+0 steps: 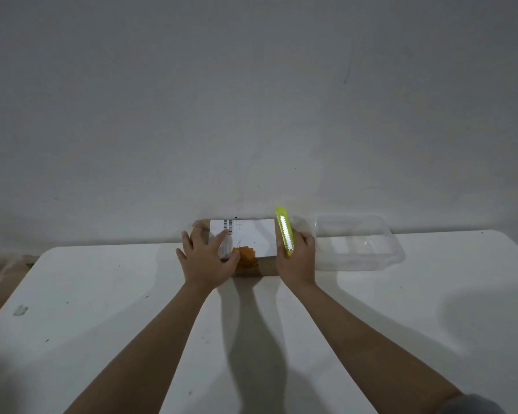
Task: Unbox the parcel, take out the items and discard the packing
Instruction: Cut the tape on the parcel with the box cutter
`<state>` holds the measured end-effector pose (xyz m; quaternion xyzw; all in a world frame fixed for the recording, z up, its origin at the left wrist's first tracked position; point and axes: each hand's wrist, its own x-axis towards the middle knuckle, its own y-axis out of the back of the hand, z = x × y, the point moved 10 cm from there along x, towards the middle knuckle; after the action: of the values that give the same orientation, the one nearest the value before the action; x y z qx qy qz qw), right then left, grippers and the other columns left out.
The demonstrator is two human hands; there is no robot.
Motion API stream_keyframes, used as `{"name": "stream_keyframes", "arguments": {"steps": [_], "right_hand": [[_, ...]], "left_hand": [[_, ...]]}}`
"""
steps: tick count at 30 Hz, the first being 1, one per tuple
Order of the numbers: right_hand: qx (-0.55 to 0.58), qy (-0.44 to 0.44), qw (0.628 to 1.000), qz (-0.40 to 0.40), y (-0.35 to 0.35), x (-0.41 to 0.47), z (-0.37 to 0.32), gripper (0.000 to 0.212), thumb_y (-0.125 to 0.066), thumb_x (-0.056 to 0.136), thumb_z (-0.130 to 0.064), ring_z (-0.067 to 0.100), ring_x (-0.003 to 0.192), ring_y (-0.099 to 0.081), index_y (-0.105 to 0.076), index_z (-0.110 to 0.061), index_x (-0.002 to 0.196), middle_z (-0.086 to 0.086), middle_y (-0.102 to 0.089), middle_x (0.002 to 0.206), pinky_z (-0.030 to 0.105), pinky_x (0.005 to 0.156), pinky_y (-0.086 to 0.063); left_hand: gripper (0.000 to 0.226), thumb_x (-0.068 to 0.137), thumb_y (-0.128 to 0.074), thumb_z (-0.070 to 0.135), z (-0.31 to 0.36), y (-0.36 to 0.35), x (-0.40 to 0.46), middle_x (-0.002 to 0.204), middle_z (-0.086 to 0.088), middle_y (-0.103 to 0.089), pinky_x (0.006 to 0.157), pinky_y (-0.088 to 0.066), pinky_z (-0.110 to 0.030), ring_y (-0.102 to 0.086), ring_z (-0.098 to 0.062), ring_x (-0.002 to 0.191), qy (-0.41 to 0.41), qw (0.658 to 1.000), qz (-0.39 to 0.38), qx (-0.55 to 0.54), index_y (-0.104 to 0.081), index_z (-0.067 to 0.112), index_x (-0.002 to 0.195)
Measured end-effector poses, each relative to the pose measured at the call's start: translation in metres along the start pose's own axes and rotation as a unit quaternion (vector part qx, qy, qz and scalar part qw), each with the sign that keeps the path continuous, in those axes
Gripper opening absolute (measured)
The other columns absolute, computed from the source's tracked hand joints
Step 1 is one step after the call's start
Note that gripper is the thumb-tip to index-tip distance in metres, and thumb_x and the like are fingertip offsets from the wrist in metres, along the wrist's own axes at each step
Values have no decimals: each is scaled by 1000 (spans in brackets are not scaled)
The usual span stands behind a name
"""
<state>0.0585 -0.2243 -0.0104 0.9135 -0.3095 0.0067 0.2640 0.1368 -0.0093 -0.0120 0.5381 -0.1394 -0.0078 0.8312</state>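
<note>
Clear tray right of parcel (apparently empty).

Both my bare arms reach straight forward. My left hand lies flat, palm down, fingers spread. My right hand is curled closed, its back facing up.

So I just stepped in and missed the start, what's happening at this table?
A person is starting to open a parcel. The left hand presses flat on the cardboard box, partly covering its white shipping label, while the right hand holds a yellow-green box cutter upright at the box's right edge. The box looks still sealed, with orange tape on its front. A clear plastic container sits empty to the right on the white table.
</note>
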Motion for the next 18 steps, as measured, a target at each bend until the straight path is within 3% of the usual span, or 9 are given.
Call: {"name": "stream_keyframes", "arguments": {"steps": [4, 8, 12, 16, 18], "right_hand": [[10, -27, 999, -45, -18, 2, 4, 55, -51, 93, -20, 23, 101, -55, -34, -23, 145, 8, -58, 114, 26, 84, -44], [6, -29, 998, -48, -16, 2, 4, 57, -51, 94, -20, 19, 87, -58, -32, -24, 147, 5, -62, 100, 30, 80, -50], [11, -23, 999, -39, -9, -2, 1, 57, -52, 94, -22, 25, 102, -61, -30, -23, 148, 8, -62, 117, 33, 88, -53], [16, -1, 999, -40, 7, -20, -10, 58, -50, 96, -22, 27, 102, -60, -27, -24, 149, 11, -61, 122, 28, 85, -48], [22, 7, 999, -41, 17, -35, -12, 58, -49, 96, -23, 27, 101, -60, -26, -25, 149, 12, -60, 126, 32, 88, -49]], "left_hand": [[64, 67, -52, 66, -3, 1, 2, 148, -8, -30, 98, -32, -62, -30, -43, 132, 2, 1000, -7, 2, -56, 38, 124], [71, 61, -48, 69, -3, 3, 7, 142, -16, -37, 91, -42, -46, -45, -39, 120, -22, 998, 9, -51, -66, 26, 115], [74, 60, -48, 72, 6, 23, 1, 140, -13, -39, 80, -49, -45, -45, -40, 115, -44, 998, 31, -45, -66, 26, 115], [77, 59, -47, 75, 17, 47, -18, 140, -10, -40, 72, -53, -43, -43, -39, 112, -53, 997, 48, -41, -66, 26, 116], [78, 59, -47, 75, 20, 53, -34, 141, -10, -38, 72, -53, -43, -43, -39, 113, -53, 997, 47, -38, -65, 26, 117]]}}
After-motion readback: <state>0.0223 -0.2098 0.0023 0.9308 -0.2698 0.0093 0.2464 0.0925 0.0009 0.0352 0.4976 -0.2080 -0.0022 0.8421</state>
